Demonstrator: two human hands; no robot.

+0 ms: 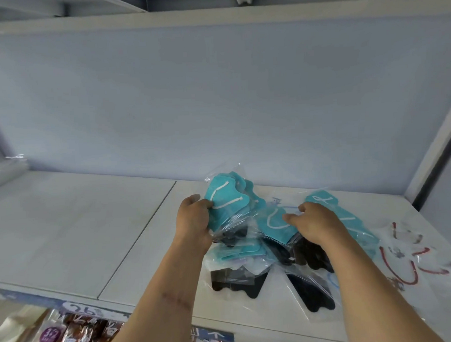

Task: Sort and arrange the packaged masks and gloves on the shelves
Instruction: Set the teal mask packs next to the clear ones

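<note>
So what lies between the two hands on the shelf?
In the head view, between the left hand and right hand lies another teal mask packet; the right fingers rest on it.

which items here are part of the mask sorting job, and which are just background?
Job:
- teal mask packs held up by the left hand, e.g.
- teal pack under the right hand
- black mask packs
- white masks with red loops
- shelf

Background:
- snack packets on the shelf below
- price label strip
</note>
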